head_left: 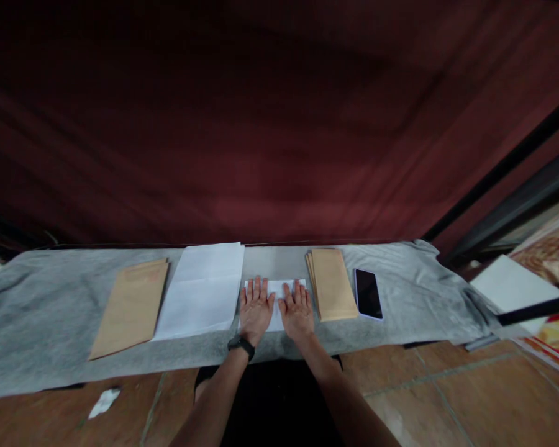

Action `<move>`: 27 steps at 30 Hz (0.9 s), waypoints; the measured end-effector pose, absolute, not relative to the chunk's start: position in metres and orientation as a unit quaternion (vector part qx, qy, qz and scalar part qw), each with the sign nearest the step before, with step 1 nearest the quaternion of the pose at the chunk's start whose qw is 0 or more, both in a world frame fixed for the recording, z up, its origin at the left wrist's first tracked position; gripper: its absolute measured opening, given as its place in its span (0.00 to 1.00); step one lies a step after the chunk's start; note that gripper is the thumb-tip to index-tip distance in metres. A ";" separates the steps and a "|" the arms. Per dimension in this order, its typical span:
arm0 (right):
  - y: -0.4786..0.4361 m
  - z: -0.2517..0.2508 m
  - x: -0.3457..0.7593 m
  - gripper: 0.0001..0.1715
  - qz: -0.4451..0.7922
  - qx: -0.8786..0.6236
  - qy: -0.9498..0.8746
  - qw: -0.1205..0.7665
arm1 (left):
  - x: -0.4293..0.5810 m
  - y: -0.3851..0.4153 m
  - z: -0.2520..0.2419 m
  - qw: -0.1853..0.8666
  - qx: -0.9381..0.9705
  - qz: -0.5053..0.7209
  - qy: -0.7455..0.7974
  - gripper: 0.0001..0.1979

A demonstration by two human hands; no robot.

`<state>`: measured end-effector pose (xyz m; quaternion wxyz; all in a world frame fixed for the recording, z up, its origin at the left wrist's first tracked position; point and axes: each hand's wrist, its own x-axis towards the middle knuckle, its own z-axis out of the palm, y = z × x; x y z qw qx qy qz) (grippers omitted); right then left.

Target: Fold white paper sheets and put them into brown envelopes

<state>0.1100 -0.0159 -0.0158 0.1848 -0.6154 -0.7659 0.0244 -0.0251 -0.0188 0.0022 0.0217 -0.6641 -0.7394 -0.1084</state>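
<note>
A small white sheet of paper (pixel 276 304), seemingly folded, lies on the grey cloth in front of me. My left hand (pixel 256 310) presses flat on its left part, fingers stretched forward, a dark watch on the wrist. On the right part rests my right hand (pixel 298 312), palm down with the fingers a little apart. Just left of my hands is a stack of larger white paper sheets (pixel 200 288). To the right of my right hand sits a pile of brown envelopes (pixel 336 285). My palms cover much of the small sheet.
A larger brown envelope stack (pixel 133 304) lies at the left. Right of the small envelopes is a phone (pixel 368 294) with a dark screen. Grey cloth (pixel 419 292) covers the narrow bench. Behind it hangs a dark red curtain (pixel 270 136). A white scrap (pixel 104 402) is on the tiled floor.
</note>
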 end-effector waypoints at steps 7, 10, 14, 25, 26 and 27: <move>-0.005 -0.019 0.111 0.33 -0.001 -0.622 -0.754 0.212 | -0.025 -0.025 0.001 0.026 -0.658 -0.121 -0.743 0.30; -0.004 -0.020 0.111 0.33 0.010 -0.626 -0.753 0.203 | -0.023 -0.044 -0.001 0.035 -0.669 -0.126 -0.732 0.29; -0.005 -0.017 0.110 0.34 0.031 -0.634 -0.750 0.185 | -0.019 -0.075 -0.006 0.052 -0.676 -0.139 -0.722 0.28; -0.016 0.000 0.111 0.33 0.062 -0.631 -0.759 0.148 | -0.020 -0.106 -0.013 0.067 -0.656 -0.148 -0.737 0.27; -0.021 -0.001 0.113 0.32 0.063 -0.618 -0.770 0.147 | -0.020 -0.106 -0.012 0.065 -0.657 -0.142 -0.738 0.27; -0.028 -0.002 0.115 0.32 0.067 -0.599 -0.785 0.146 | -0.021 -0.106 -0.011 0.061 -0.658 -0.136 -0.738 0.27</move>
